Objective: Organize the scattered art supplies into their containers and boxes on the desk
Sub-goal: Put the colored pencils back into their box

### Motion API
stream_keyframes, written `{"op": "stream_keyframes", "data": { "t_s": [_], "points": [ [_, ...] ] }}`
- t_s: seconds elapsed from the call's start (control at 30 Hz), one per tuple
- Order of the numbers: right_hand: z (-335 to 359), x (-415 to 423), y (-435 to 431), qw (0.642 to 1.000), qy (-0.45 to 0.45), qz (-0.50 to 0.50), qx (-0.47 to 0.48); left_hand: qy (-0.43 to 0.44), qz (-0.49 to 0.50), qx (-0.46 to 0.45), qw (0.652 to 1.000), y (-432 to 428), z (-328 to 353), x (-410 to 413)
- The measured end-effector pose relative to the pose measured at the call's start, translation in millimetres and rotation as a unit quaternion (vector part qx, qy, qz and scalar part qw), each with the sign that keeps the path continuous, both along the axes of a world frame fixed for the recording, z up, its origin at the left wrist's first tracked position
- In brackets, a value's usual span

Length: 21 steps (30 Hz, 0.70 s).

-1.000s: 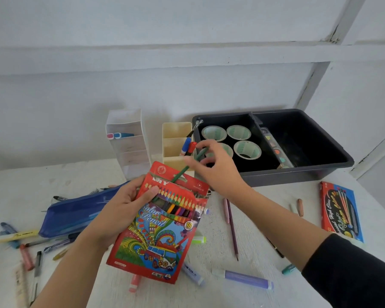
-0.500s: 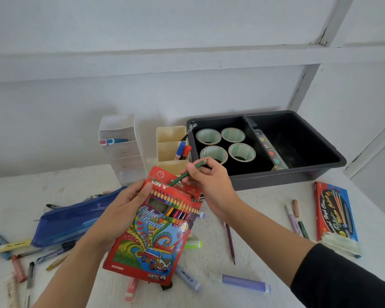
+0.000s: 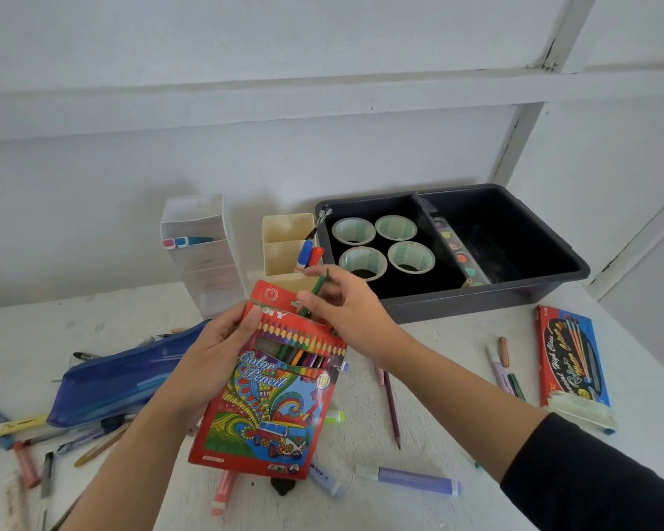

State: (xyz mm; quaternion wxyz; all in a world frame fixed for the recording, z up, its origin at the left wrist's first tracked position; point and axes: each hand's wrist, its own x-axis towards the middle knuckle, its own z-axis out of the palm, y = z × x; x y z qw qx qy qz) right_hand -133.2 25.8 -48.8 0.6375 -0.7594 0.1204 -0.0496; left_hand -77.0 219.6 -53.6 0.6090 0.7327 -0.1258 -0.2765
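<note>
A white-painted wall (image 3: pixel 246 166) closes off the back edge of the desk (image 3: pixel 35 331). A broad horizontal rail (image 3: pixel 246 92), also white, crosses the wall from side to side. A white post (image 3: pixel 514 139) leans up from the desk's back right corner and crosses the rail, with cracked paint at the joint. A second slanted batten (image 3: pixel 637 241) runs along the right edge. The desk top is whitish, rough and stained. The light is soft and even.

Red colour-pencil box (image 3: pixel 269 396) tilted, green pencil (image 3: pixel 316 288) entering its top
</note>
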Motion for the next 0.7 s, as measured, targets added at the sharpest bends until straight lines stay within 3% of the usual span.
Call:
{"op": "stream_keyframes", "data": {
  "t_s": [0.17,0.33,0.53,0.63,0.7],
  "points": [
    [-2,-3,-1,0.994,-0.053,-0.088,0.039,0.016,0.013,-0.021,1.000,-4,-2,-3],
    [-9,-15,3,0.989,-0.035,-0.023,-0.144,0.015,0.009,-0.027,0.999,-7,-4,-5],
    [-33,-58,-25,0.932,-0.196,-0.052,-0.300,0.029,0.033,-0.025,0.999,0,-10,-5],
    [-56,-89,-44,0.927,-0.099,0.086,-0.353,0.042,0.054,-0.027,0.997,6,-15,-3],
    [-68,-105,-54,0.888,-0.009,0.195,-0.416,0.048,0.065,-0.030,0.996,9,-17,-1]
  ]
}}
